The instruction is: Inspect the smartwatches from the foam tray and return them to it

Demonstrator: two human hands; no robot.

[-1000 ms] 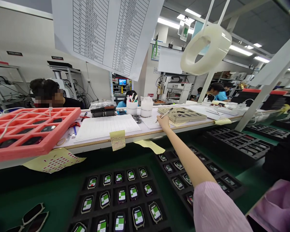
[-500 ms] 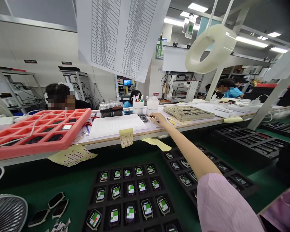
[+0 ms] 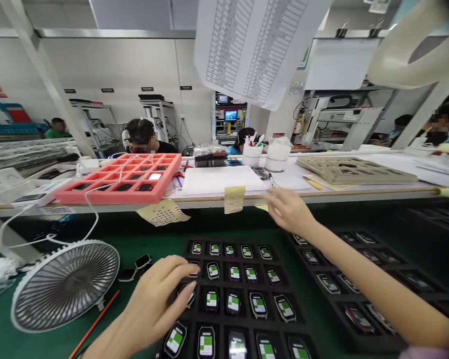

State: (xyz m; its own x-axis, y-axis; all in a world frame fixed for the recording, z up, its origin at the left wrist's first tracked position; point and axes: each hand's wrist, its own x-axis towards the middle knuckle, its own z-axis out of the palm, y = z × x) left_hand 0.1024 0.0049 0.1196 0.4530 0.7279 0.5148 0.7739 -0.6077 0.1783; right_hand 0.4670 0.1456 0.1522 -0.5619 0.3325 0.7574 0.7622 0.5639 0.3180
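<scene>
My left hand (image 3: 159,296) hangs over the left edge of a black foam tray (image 3: 241,290), thumb and fingers apart, with nothing in it. Smartwatch faces, among them a watch (image 3: 211,299) with a green-and-white screen, sit in the tray's pockets. Slightly blurred, my right hand (image 3: 290,212) is in front of the shelf edge, fingers loosely bent and apart, holding nothing that I can see. Just behind its fingertips a pen (image 3: 271,180) lies on the white shelf (image 3: 292,180). Under my right forearm is a second black tray (image 3: 335,304) of watches.
A round fan (image 3: 67,286) stands at left near several loose watches (image 3: 142,261). On the shelf are a pink foam tray (image 3: 155,194), paper sheets (image 3: 220,179), white cups (image 3: 252,154) and a beige tray (image 3: 355,169). A printed sheet (image 3: 254,50) and tape roll (image 3: 407,55) hang above.
My right hand has come back from the pen on the shelf to the shelf's front edge. My left hand has entered over the watch tray. The view has turned left.
</scene>
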